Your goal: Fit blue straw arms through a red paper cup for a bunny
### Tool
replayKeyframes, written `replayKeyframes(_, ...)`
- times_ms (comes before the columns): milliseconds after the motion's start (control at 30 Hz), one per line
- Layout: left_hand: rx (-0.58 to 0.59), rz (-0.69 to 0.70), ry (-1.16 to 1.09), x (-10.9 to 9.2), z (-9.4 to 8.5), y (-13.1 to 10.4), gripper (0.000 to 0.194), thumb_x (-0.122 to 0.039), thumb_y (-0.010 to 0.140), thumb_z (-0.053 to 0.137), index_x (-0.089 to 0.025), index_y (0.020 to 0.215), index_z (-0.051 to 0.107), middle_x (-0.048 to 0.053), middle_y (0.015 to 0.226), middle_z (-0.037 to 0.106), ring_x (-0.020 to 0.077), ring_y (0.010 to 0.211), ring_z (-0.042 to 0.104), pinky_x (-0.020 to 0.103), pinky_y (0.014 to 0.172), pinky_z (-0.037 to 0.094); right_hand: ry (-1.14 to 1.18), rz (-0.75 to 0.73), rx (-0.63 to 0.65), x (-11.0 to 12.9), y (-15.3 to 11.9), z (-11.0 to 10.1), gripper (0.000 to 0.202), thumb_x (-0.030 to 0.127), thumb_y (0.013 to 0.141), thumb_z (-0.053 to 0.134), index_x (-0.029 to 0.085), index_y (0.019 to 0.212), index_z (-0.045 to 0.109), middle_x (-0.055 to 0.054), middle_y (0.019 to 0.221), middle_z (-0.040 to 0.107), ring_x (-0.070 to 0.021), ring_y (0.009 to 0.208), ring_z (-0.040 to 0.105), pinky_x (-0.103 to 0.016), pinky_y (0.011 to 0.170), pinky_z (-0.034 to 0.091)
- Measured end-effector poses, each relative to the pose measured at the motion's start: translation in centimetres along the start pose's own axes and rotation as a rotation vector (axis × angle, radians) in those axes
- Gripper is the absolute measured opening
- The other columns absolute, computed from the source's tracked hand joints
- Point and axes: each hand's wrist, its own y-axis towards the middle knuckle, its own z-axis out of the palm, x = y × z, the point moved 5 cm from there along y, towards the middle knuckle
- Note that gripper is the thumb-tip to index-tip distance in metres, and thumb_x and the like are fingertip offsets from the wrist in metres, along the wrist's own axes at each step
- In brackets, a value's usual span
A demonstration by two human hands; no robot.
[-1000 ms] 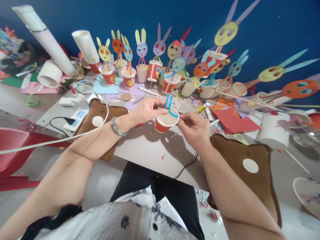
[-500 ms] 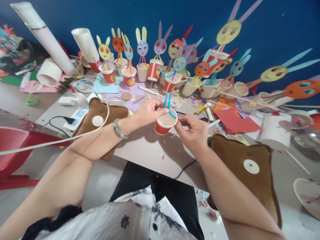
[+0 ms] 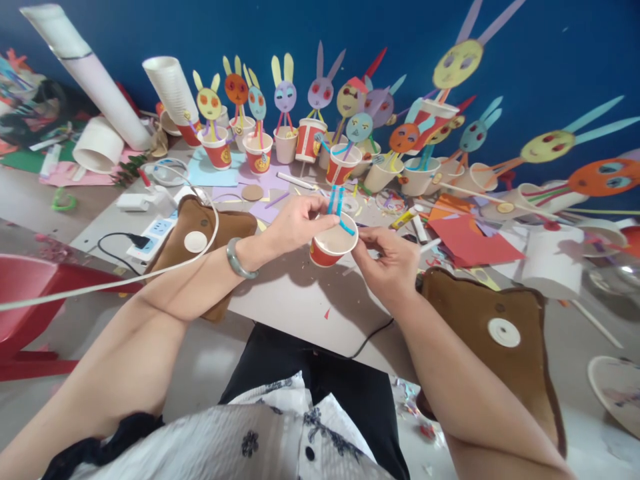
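Observation:
A red paper cup (image 3: 326,257) with a white rim is held above the front of the table, its mouth facing up toward me. Blue strips (image 3: 336,200), like straws or pipe cleaners, rise from its far rim, and one bent piece lies across the opening at the right. My left hand (image 3: 305,223) grips the cup's left rim, thumb reaching over the edge near the blue strips. At the right rim, my right hand (image 3: 383,257) is closed with thumb and forefinger pinched against the cup; whether a strip end is between them is hidden.
Behind stand several paper cups with rabbit faces, one with a purple face (image 3: 321,92). Brown cushions (image 3: 485,360) lie on both sides, the left one by a power strip (image 3: 153,237). Red paper (image 3: 475,241) and scraps litter the right. A white cable (image 3: 150,272) crosses my left arm.
The cup has shifted very slightly up and right, and my right hand has moved a little to the right with it. My left hand stays almost in place.

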Motion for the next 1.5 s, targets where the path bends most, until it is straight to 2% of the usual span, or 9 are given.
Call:
replayKeyframes(100,0.016,-0.007,-0.048,0.3,0.2,0.0,0.018,-0.031,0.086,0.066,-0.014,0.083,0.068,0.004,0.083,0.07,0.0149,0.08,0.063,0.027,0.075,0.051,0.019,0.017,-0.013,-0.4,0.2,0.0,0.009,0.025,0.087,0.067,0.023,0.081,0.074,-0.001,0.076,0.077,-0.0176,0.068,0.073,-0.031,0.068,0.059)
replayKeyframes(300,0.049,0.016,-0.087,0.7,0.4,0.3,0.02,-0.035,0.085,0.072,-0.015,0.091,0.071,0.005,0.091,0.074,0.0178,0.091,0.066,0.028,0.081,0.051,0.096,0.164,0.002,-1.6,0.3,-0.1,0.01,0.029,0.083,0.072,0.021,0.087,0.076,-0.002,0.077,0.078,-0.0183,0.067,0.073,-0.031,0.067,0.06)
replayKeyframes(467,0.029,0.039,-0.036,0.7,0.3,0.3,0.022,-0.038,0.087,0.071,-0.016,0.091,0.071,0.005,0.092,0.074,0.0184,0.092,0.066,0.03,0.082,0.052,0.083,0.121,0.08,-0.8,0.5,-0.4,0.013,0.027,0.086,0.071,0.02,0.094,0.078,-0.003,0.082,0.08,-0.019,0.072,0.075,-0.032,0.072,0.06)
replayKeyframes(633,0.042,0.037,-0.02,0.5,0.2,0.4,0.022,-0.038,0.088,0.068,-0.016,0.092,0.071,0.005,0.093,0.074,0.0177,0.09,0.065,0.03,0.082,0.052,0.117,0.104,0.068,-0.5,0.8,-0.6,0.011,0.032,0.089,0.072,0.023,0.09,0.079,-0.003,0.084,0.081,-0.0194,0.073,0.076,-0.032,0.073,0.061)
replayKeyframes(867,0.17,0.1,-0.055,-0.4,0.4,0.4,0.024,-0.039,0.087,0.069,-0.016,0.093,0.073,0.005,0.095,0.072,0.0161,0.088,0.064,0.027,0.081,0.051,0.281,0.289,0.122,-1.5,1.3,-0.5,0.022,0.041,0.081,0.08,0.02,0.078,0.071,-0.001,0.07,0.073,-0.0168,0.065,0.07,-0.031,0.066,0.06)
replayKeyframes(1100,0.099,0.039,0.016,0.2,0.2,0.3,0.026,-0.04,0.088,0.067,-0.015,0.092,0.073,0.006,0.095,0.073,0.0165,0.087,0.065,0.029,0.082,0.052,0.526,0.506,0.101,-2.6,1.1,0.2,0.032,0.046,0.069,0.088,0.021,0.075,0.069,0.001,0.067,0.068,-0.0119,0.06,0.06,-0.028,0.062,0.055)
replayKeyframes(1267,0.056,0.045,0.096,0.5,0.2,0.2,0.023,-0.037,0.088,0.066,-0.015,0.09,0.071,0.007,0.097,0.073,0.0181,0.09,0.065,0.032,0.087,0.052,0.719,0.693,0.145,-2.8,0.5,1.6,0.041,0.049,0.067,0.087,0.022,0.069,0.056,0.007,0.058,0.052,-0.008,0.051,0.05,-0.023,0.049,0.046)
replayKeyframes(1367,0.071,0.071,0.122,0.3,0.4,0.2,0.02,-0.036,0.087,0.066,-0.016,0.089,0.071,0.008,0.099,0.073,0.0191,0.093,0.065,0.034,0.088,0.051,0.671,0.679,0.083,-2.7,0.3,1.5,0.038,0.046,0.069,0.084,0.022,0.068,0.055,0.007,0.056,0.051,-0.0076,0.048,0.047,-0.023,0.046,0.043)
replayKeyframes(1500,0.095,0.127,0.134,-0.1,0.8,0.2,0.021,-0.035,0.088,0.066,-0.017,0.077,0.066,0.008,0.098,0.073,0.02,0.094,0.064,0.035,0.091,0.051,0.389,0.502,-0.028,-2.1,0.1,0.4,0.029,0.041,0.072,0.082,0.021,0.072,0.062,0.005,0.056,0.058,-0.0094,0.047,0.05,-0.025,0.047,0.043)
